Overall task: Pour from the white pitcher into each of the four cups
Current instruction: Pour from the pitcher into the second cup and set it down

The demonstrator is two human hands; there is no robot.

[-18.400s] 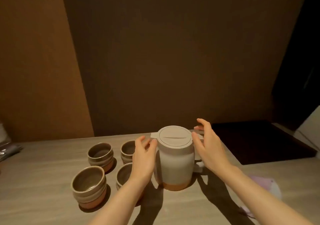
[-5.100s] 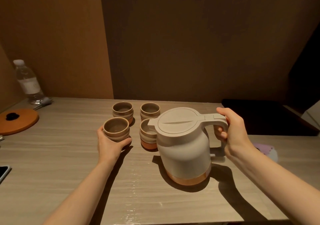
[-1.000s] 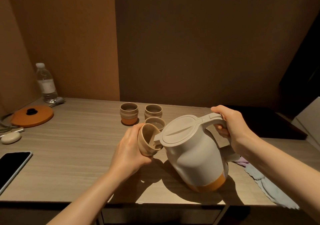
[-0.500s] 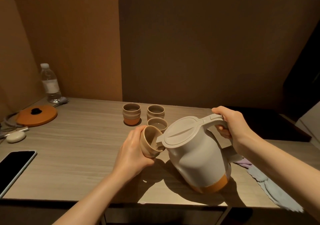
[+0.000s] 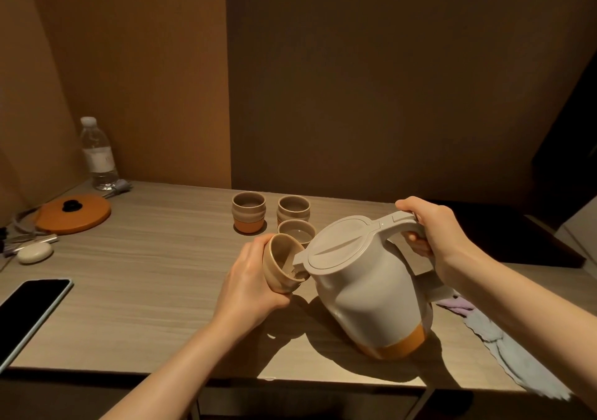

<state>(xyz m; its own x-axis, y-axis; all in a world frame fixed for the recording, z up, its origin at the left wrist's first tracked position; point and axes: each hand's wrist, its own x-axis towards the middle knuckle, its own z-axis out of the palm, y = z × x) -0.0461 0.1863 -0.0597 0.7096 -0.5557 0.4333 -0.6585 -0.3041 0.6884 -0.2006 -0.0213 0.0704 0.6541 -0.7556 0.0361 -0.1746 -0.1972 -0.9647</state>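
Pitcher (image 5: 365, 287) in my right hand (image 5: 436, 229): white, with an orange band at its base, tipped toward the left, its base edge low over the tabletop (image 5: 135, 277); I cannot tell whether it touches. My right fingers curl round the handle at the top, thumb lying along it. The lid is closed and the spout reaches just into the mouth of a cup (image 5: 281, 271).

My left hand (image 5: 248, 287) grips that cup from the left side, fingers wrapped round its wall, holding it off the tabletop and tilted so the opening faces the spout. I see a little liquid at the spout inside the cup.

The other three cups stand upright farther back. One (image 5: 248, 211) is on the left, one (image 5: 293, 209) just beside it on the right, and a third (image 5: 296, 231) sits nearer, right behind the pitcher's lid and partly hidden by it.

At the far left corner stand a water bottle (image 5: 98, 156) and a round orange lid (image 5: 73, 213) with a black knob. A small pale case (image 5: 34, 253) lies nearer, and a dark phone (image 5: 30, 309) lies at the left edge. A pale cloth (image 5: 504, 342) lies on the right, under my forearm.
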